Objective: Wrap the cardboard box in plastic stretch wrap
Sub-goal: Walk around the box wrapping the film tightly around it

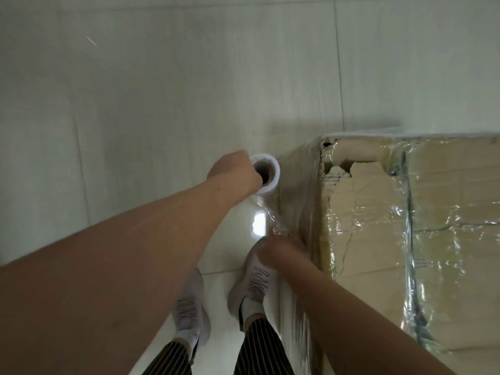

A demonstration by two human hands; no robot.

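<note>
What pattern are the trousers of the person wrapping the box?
Dark with thin pale pinstripes running along the trouser legs; the head view shows it best.

Cardboard box (378, 212): pale tan, with lighter cream patches on its top face. Stretch film (281, 226): clear and glossy, with bright white glints. Roll (273, 173): white, its core dark grey-brown inside. Floor tiles (162, 90): pale grey-white, faintly streaked, with thin dark joints. Shoes (254, 282): light grey. Socks (250, 308): white. Trousers (259, 347): black with fine white stripes.
</note>
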